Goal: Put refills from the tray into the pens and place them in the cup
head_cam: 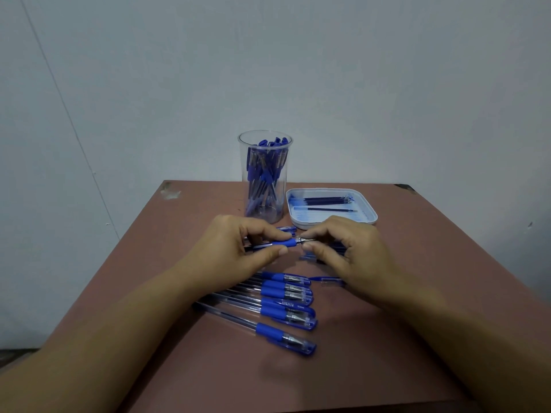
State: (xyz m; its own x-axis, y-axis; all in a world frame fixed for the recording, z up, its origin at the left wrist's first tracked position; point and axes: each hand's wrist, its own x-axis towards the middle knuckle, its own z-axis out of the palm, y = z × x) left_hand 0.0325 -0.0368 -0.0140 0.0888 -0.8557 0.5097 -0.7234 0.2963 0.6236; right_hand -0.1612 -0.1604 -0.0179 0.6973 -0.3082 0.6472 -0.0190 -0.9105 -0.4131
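I'm looking into a plain indoor room set up as a small work spot; whether it's a home or an office I can't tell. A pale painted wall (387,84) stands behind a worn reddish-brown table (447,234) with chipped far corners, carrying stationery: pens (286,308), a cup (245,186) and a tray (331,190).

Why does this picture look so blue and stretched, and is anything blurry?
Head view: dim, cool bluish light; the wide lens stretches both forearms and splays the table edges; soft shadows lie under the left hand and right hand gripping a pen; the cup and loose pens look slightly soft.
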